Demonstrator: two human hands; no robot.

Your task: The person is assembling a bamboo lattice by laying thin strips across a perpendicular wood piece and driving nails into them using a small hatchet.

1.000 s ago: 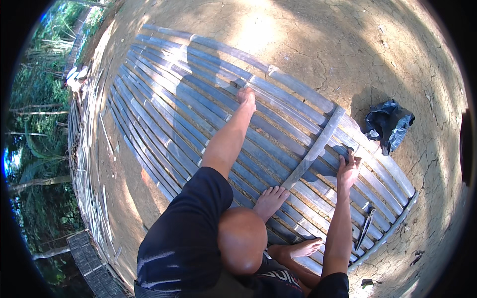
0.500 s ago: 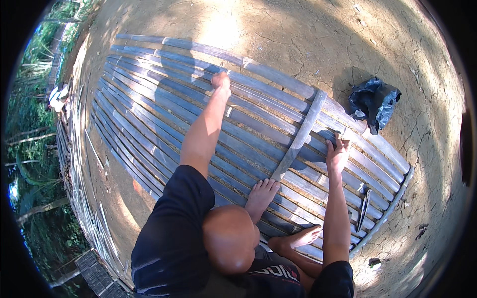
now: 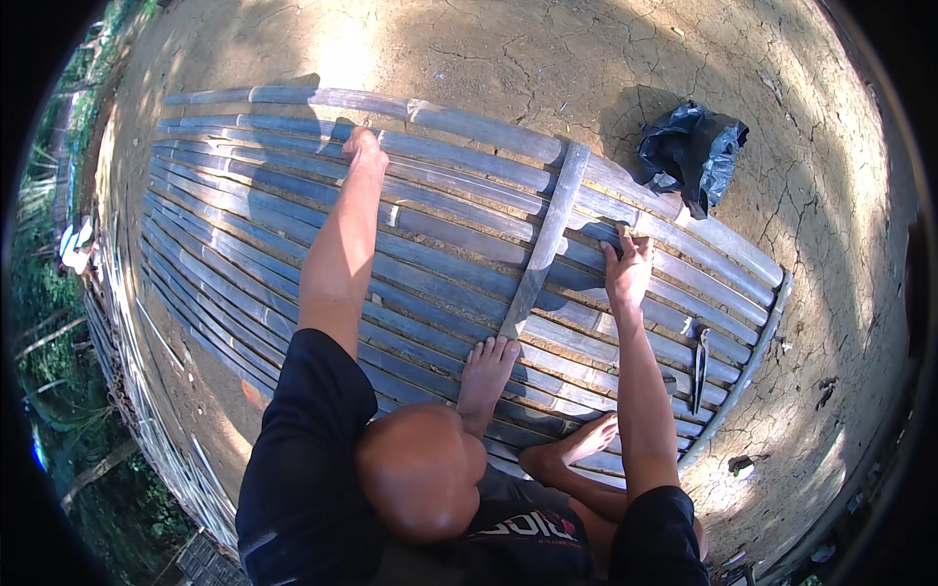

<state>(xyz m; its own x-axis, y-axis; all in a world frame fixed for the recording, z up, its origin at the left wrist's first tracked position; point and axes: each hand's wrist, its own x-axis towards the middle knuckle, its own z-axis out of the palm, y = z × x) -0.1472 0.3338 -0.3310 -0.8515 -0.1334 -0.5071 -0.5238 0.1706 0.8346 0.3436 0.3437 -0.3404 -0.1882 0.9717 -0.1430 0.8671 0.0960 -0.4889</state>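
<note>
A panel of long, greyish bamboo slats [image 3: 420, 256] lies on the ground, with a bamboo crosspiece [image 3: 545, 244] over it. My left hand [image 3: 364, 148] is closed low over the slats near the far edge, left of the crosspiece; whatever its fingers grip is hidden. Right of the crosspiece, my right hand [image 3: 628, 272] rests its bent fingertips on a slat, thumb and fingers apart. A thin pale line runs along the slats between the hands; I cannot tell what it is. My bare feet [image 3: 489, 369] are on the panel.
A crumpled black plastic bag [image 3: 692, 154] sits beyond the panel at the right. A slim dark tool resembling pliers [image 3: 701, 371] lies on the slats near the right end pole [image 3: 747, 376]. Pale sticks [image 3: 161, 415] are heaped at the left, beside greenery.
The whole view has shifted, so the panel, bag and hands appear farther left. Both hands keep nearly the same places on the slats; my right fingers have changed their bend slightly.
</note>
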